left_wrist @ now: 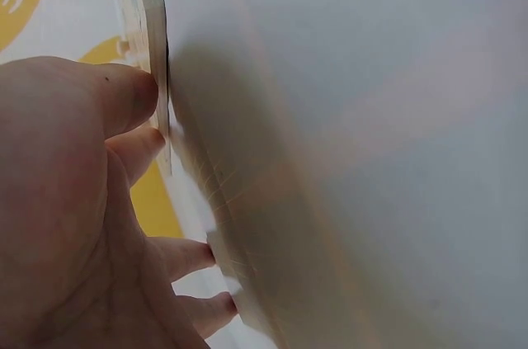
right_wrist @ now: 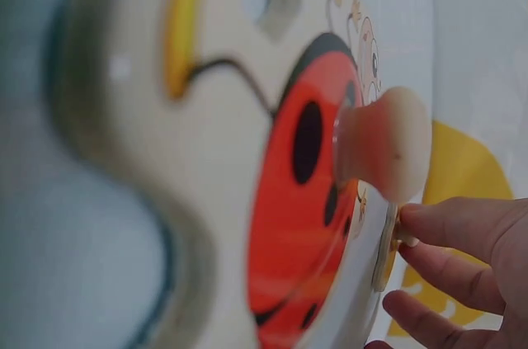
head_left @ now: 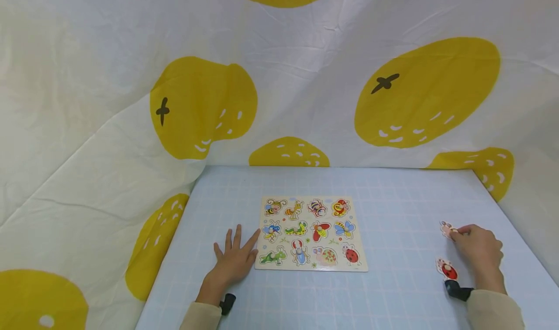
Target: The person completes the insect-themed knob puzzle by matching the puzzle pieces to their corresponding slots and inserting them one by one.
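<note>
A wooden peg puzzle board [head_left: 311, 270] with several colourful insect figures lies on the table. My left hand [head_left: 233, 261] has its fingers spread, with the thumb and index fingertip at the board's left edge; the left wrist view shows the thumb against the board's side [left_wrist: 153, 31]. Off to the right, my right hand [head_left: 480, 250] pinches the small knob of a pale puzzle piece [head_left: 446, 228] between thumb and index finger. Its printed figure is partly covered by the fingers. Nearer me lies a red ladybug puzzle piece [head_left: 447, 270], its wooden knob [right_wrist: 388, 143] large in the right wrist view.
The table [head_left: 402, 213] has a pale blue checked cover. Behind and beside it hangs a white cloth [head_left: 305, 102] with big yellow fruit prints. A black camera mount [head_left: 457, 290] on the right wrist overlaps the ladybug piece's lower edge in the head view.
</note>
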Tool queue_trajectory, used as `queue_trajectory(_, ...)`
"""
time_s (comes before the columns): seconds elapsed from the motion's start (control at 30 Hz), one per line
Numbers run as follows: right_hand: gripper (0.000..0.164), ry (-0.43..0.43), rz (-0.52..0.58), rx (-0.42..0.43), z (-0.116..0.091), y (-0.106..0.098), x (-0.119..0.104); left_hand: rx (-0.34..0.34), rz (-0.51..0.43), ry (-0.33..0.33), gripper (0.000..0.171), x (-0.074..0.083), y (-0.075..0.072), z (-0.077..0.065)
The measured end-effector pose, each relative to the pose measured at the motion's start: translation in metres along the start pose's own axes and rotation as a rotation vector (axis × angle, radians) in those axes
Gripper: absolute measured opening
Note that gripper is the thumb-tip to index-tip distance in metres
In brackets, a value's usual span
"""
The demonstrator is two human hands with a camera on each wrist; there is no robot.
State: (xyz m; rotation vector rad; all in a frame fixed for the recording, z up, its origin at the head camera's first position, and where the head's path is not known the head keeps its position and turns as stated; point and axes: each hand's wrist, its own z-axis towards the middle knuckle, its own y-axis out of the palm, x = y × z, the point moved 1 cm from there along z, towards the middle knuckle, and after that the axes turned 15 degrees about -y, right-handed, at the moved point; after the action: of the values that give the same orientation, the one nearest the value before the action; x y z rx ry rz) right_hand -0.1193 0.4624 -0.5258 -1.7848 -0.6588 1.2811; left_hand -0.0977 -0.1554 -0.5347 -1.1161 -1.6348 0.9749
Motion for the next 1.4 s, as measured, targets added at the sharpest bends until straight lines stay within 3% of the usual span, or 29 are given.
queue_trajectory(0.47,0.044,0.015,-0.006,-0.01,-0.002,0.003,-0.004,-0.003,-0.006,0.002,0.055,0.0,0.003,0.001)
queue_trajectory(0.9,0.044,-0.085,-0.047,0.036,-0.005,0.006,-0.028,-0.006,-0.008,-0.004,0.055,0.003,-0.004,-0.004)
queue_trajectory(1.27,0.036,-0.318,-0.076,0.081,-0.021,0.02,-0.072,-0.005,-0.017,-0.001,0.055,0.001,-0.001,-0.004)
queue_trajectory(1.4,0.033,-0.362,-0.069,0.097,-0.027,0.029,-0.091,-0.001,-0.014,0.002,0.055,0.001,-0.001,-0.003)
